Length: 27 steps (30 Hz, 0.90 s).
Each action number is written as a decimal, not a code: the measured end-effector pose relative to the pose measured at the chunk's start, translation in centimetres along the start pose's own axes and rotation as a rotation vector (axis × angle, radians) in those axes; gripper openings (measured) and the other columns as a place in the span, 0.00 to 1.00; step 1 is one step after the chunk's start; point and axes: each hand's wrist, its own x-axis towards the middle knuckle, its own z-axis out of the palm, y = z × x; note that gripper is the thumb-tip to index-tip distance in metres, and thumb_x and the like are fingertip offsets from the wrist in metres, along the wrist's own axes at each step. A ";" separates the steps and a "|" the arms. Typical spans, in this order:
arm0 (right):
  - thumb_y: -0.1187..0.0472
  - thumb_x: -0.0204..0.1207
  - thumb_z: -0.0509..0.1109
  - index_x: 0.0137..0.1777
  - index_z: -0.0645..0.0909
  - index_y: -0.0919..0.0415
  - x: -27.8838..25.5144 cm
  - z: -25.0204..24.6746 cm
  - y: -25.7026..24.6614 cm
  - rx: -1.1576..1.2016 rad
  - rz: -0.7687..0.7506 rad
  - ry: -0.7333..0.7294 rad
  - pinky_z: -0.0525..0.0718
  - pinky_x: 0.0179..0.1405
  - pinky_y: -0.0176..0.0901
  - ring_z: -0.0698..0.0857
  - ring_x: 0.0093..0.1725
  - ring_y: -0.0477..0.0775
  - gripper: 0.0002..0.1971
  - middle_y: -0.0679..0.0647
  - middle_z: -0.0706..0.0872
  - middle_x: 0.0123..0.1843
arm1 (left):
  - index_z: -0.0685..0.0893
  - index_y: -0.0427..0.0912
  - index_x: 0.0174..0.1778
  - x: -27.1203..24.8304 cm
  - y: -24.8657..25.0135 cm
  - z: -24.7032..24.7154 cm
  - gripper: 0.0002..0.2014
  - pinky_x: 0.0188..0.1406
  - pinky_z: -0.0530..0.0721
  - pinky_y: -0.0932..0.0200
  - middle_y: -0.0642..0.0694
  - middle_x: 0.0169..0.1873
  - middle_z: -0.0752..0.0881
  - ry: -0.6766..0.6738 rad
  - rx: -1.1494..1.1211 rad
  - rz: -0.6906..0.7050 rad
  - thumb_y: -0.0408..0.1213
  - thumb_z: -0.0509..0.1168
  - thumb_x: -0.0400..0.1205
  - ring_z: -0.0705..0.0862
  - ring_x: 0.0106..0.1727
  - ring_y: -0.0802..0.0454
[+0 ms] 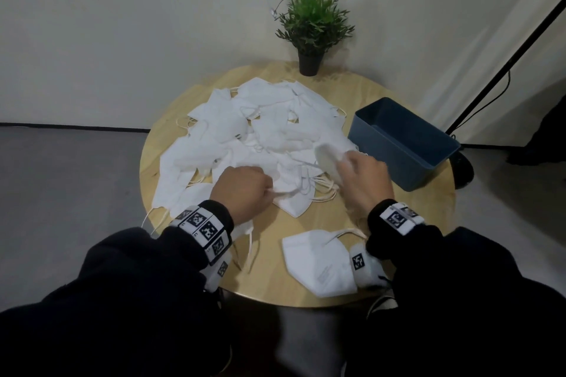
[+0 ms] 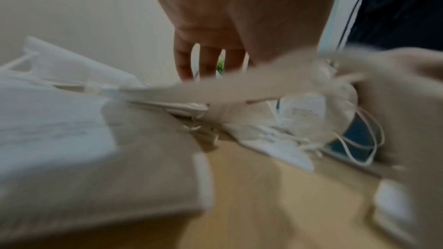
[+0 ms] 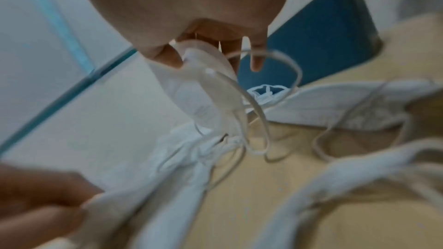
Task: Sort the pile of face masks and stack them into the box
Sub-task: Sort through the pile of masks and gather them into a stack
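Masks, white and folded, lie in a loose pile (image 1: 257,135) across the middle of the round wooden table (image 1: 330,214) in the head view, with the blue box (image 1: 401,144) at centre right and a potted plant (image 1: 309,24) at the top. The left hand (image 1: 242,190) sits at the pile's near edge, fingers curled around a fold or strap of a mask there. Just right of it, the right hand (image 1: 364,177) lifts one mask (image 1: 327,159) clear of the heap, close to the box's near wall. A single mask (image 1: 318,260) lies flat at the lower centre, apart from the pile, partly under the right wrist. These look light, soft and floppy, and their ear loops probably snag on neighbours; taking hold at the folded body edge seems safer than at a loop. From the left wrist, the picture is smeared: the left hand (image 2: 239,26) hangs at upper centre with fingers pointing down over masks, and its grip cannot be read here. From the right wrist, the right hand (image 3: 191,16) at the top pinches the held mask (image 3: 201,94) between thumb and fingers, loops dangling below onto the pile, the box (image 3: 311,44) directly behind at upper right, and the left hand (image 3: 40,200) gripping white fabric at lower left.
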 end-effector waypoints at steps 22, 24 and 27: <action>0.71 0.87 0.66 0.69 0.82 0.69 -2.1 -4.1 1.8 1.265 0.555 -0.351 0.90 0.29 0.49 0.92 0.40 0.63 0.13 0.68 0.93 0.56 | 0.91 0.48 0.50 2.6 -4.2 -23.8 0.05 0.48 0.80 0.54 0.47 0.42 0.91 0.238 -0.397 -0.218 0.36 0.74 0.80 0.86 0.45 0.47; 0.70 0.86 0.68 0.68 0.83 0.70 -1.6 -5.6 1.2 1.196 0.530 -0.382 0.87 0.25 0.47 0.90 0.33 0.61 0.12 0.68 0.93 0.50 | 0.91 0.52 0.53 3.6 -4.9 -29.2 0.06 0.53 0.77 0.53 0.47 0.47 0.90 0.215 -0.146 -0.132 0.38 0.73 0.82 0.85 0.51 0.45; 0.74 0.86 0.64 0.69 0.82 0.72 -0.1 -8.5 -0.3 1.097 0.430 -0.498 0.84 0.27 0.46 0.88 0.32 0.58 0.14 0.66 0.93 0.46 | 0.92 0.54 0.48 4.4 -5.7 -35.2 0.09 0.63 0.78 0.47 0.46 0.56 0.88 0.279 -0.049 -0.094 0.32 0.73 0.81 0.84 0.56 0.42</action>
